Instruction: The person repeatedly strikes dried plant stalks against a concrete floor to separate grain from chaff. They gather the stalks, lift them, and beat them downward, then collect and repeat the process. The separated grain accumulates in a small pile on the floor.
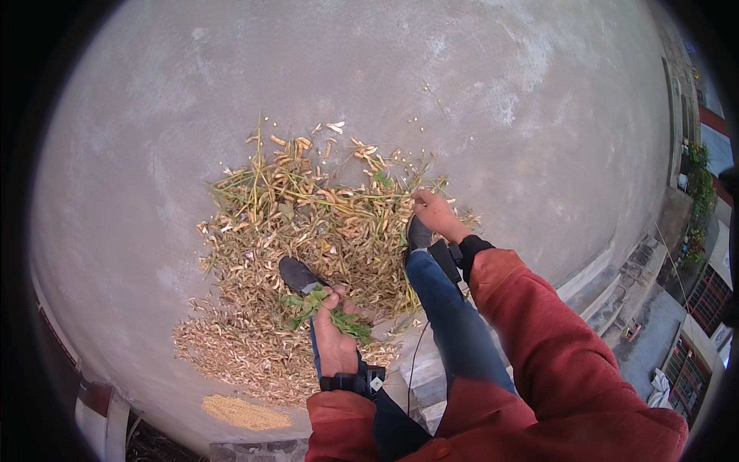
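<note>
Dry bean pods and stalks lie in a broad heap on the concrete floor. Low over the heap, my left hand is closed around a small bunch of green leaves, which stick out on both sides of the fingers. My right hand is at the heap's right edge, above a dark shoe. Its fingers are pinched together, and what they hold, if anything, is too small to make out. Shelled yellow beans form a small pile at the lower left.
My dark shoes stand in the pods. Finer, broken husks spread at the near left. A few loose beans lie on the concrete beyond the heap. Stone steps and green plants are at the right. A thin cable hangs near my legs.
</note>
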`<state>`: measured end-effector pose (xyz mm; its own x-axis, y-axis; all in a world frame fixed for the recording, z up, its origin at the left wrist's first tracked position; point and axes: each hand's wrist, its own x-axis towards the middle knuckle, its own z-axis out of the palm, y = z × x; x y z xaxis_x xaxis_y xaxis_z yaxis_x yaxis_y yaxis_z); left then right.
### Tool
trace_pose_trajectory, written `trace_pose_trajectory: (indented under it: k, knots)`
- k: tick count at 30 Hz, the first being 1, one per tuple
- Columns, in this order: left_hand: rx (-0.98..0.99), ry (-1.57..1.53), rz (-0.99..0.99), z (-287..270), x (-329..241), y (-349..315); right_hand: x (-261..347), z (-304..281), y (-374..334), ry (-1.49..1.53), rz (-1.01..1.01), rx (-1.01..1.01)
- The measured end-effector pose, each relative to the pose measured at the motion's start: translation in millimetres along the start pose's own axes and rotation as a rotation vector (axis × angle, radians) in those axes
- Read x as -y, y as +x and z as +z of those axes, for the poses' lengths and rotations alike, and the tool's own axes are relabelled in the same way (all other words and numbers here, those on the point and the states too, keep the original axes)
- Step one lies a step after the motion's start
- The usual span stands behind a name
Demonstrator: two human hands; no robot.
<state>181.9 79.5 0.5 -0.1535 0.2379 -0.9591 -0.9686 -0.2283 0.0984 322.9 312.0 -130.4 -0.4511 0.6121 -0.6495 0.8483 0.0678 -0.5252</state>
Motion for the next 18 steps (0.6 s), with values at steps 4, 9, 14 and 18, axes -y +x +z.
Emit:
trace_pose_trajectory:
  k: [4,9,14,18]
  knots:
    - [-0.027,-0.097,-0.061,-29.5,21.1,34.4,-29.7,42.2,40.4,-0.169,0.025,0.036]
    - [-0.17,-0.132,-0.152,-46.7,38.3,54.2,-65.3,84.3,85.5,-0.284,-0.036,-0.017]
    - [-0.07,-0.144,-0.117,-39.8,44.9,50.7,-89.4,122.7,121.0,-0.363,-0.012,-0.049]
    - [-0.105,-0.09,-0.168,-37.4,44.6,52.2,-100.5,139.5,139.6,-0.407,0.005,-0.114]
